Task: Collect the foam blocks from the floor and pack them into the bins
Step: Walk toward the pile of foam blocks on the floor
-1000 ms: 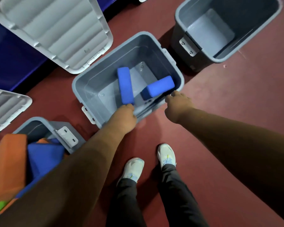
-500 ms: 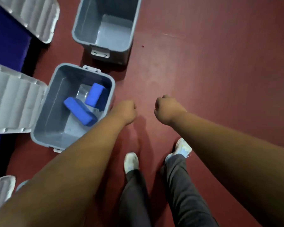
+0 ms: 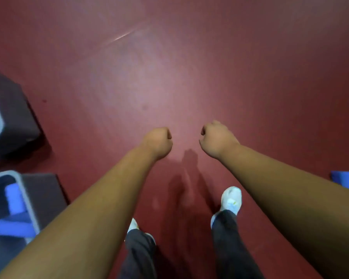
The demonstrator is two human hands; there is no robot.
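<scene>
My left hand (image 3: pixel 158 142) and my right hand (image 3: pixel 216 138) hang out in front of me over bare red floor, both curled into loose fists with nothing in them. At the lower left edge stands a grey bin (image 3: pixel 25 200) with two blue foam blocks (image 3: pixel 14 200) inside. A blue foam block (image 3: pixel 346 179) lies on the floor at the right edge, partly hidden behind my right forearm.
A second grey bin (image 3: pixel 12 119) stands at the left edge, mostly cut off. My two feet in white shoes (image 3: pixel 231 199) are on the red floor (image 3: pixel 169 67) below my hands. The view is blurred.
My view has swung right, so the bins have slid to the left edge. Both hands left the bin rim and now hang as fists. A blue block has come into view at right.
</scene>
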